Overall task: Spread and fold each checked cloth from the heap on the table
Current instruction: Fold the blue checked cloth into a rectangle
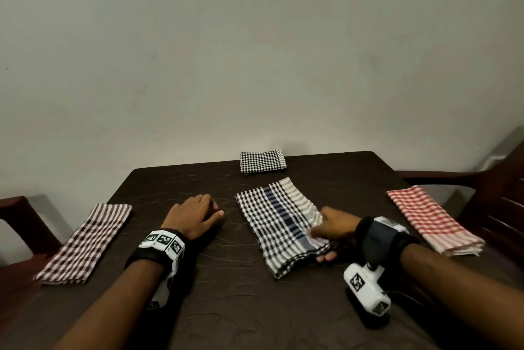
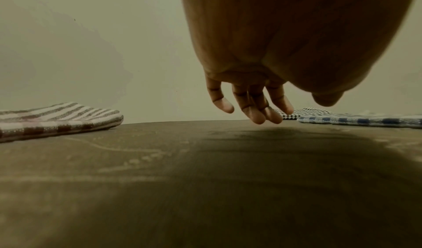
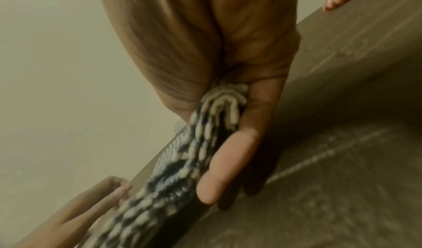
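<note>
Item one: black-and-white checked cloth with a blue band, folded into a thick oblong, lying on the dark brown table between the two hands. Its near right corner is pinched by the right hand, thumb on top and fingers underneath; the right wrist view shows the stacked folded edges clamped between them, somewhat blurred. Item two: left hand, holding nothing, well clear of the cloth on its left side; the left wrist view shows its fingers loosely bent and hanging just above the tabletop, apart from it. Item three: brown-and-white checked cloth, folded long, lying flat to the outer side of the left hand at the table's edge. Item four: red-and-white checked cloth, folded, lying flat to the outer side of the right hand. Item five: small black-and-white checked cloth, folded into a compact rectangle, lying beyond both hands at the far table edge, by the pale wall.
</note>
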